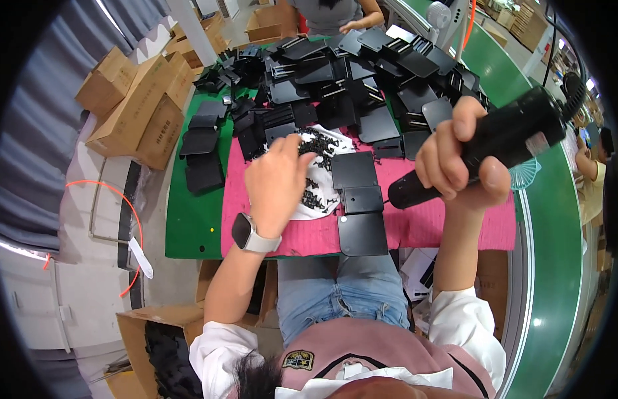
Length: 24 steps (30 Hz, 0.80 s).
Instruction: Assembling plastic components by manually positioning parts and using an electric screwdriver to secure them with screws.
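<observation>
My right hand (465, 156) is wrapped round a black electric screwdriver (515, 130). Its thin bit points left, close to the right edge of a black bracket (362, 199) with two flat plates and a narrower middle part. The bracket lies on a pink mat (415, 229) in front of me; whether the bit touches it I cannot tell. Over a white cloth (309, 211) strewn with small black screws (315, 196), my left hand (277, 176) has its fingers curled at the pile's edge. Anything between those fingertips is hidden.
Black metal brackets (309, 70) are heaped along the far side of the green table (192, 223), with a few more (204, 169) at left. Cardboard boxes (139, 110) stand left, and an open box (132, 322) sits below. Across the table is another person (329, 16).
</observation>
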Available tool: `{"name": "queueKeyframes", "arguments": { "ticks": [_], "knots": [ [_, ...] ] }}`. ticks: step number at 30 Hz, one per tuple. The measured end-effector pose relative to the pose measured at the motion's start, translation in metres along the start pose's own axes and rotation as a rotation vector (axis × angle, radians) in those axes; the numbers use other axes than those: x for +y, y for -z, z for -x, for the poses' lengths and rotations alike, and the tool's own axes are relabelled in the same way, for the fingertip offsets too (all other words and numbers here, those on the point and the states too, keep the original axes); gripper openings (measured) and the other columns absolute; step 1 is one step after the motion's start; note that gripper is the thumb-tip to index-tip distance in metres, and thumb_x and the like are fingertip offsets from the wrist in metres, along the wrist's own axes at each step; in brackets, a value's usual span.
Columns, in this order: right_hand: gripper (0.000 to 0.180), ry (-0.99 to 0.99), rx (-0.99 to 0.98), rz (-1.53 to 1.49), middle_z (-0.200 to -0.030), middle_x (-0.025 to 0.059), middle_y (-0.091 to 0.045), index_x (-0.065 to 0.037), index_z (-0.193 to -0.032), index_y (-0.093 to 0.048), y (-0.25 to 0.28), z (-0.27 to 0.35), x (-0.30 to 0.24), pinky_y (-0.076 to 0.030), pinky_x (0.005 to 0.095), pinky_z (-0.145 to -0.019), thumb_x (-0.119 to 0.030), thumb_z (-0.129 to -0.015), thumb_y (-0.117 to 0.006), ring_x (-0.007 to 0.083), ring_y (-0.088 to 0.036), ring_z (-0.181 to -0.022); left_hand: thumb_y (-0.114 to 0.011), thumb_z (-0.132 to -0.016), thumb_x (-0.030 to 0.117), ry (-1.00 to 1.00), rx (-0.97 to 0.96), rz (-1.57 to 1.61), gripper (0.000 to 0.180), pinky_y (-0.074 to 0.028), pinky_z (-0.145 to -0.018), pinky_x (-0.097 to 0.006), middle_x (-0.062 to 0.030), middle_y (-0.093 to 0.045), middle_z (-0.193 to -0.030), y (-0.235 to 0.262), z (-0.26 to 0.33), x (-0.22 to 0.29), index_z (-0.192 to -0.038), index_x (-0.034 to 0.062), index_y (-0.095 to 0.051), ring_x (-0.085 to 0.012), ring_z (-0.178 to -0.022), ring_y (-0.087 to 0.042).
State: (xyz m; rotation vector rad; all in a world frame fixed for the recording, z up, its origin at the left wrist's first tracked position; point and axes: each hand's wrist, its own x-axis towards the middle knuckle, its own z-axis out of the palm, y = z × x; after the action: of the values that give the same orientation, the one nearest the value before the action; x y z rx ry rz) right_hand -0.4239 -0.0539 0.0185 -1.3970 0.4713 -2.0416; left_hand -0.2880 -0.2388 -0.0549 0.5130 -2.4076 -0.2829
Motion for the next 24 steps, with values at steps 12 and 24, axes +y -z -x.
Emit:
{"name": "queueKeyframes", "arguments": {
  "ticks": [12,24],
  "knots": [
    [0.044,-0.085,0.097,0.232,-0.056,0.0001,-0.044,-0.003,-0.102,-0.042,-0.005,0.0,0.003,-0.033,0.0234,-0.041,-0.025,-0.075,-0.068,0.0095,-0.041,-0.041,-0.068,-0.077,0.017,-0.015,0.009,-0.021,0.013,-0.046,-0.052,-0.04,-0.0089,-0.056,-0.075,-0.011,-0.005,-0.025,-0.074,0.0062,-0.06,-0.0312,-0.063,-0.059],
    [0.04,-0.067,0.204,0.357,-0.055,-0.0003,-0.042,-0.002,-0.1,-0.044,-0.007,-0.004,0.002,-0.032,0.0232,-0.04,-0.027,-0.076,-0.063,0.0083,-0.038,-0.039,-0.07,-0.076,0.013,0.058,0.063,0.141,0.015,-0.043,-0.05,-0.038,-0.01,-0.057,-0.066,-0.012,-0.005,-0.035,-0.073,0.0016,-0.061,-0.0283,-0.057,-0.057]
  ]
}}
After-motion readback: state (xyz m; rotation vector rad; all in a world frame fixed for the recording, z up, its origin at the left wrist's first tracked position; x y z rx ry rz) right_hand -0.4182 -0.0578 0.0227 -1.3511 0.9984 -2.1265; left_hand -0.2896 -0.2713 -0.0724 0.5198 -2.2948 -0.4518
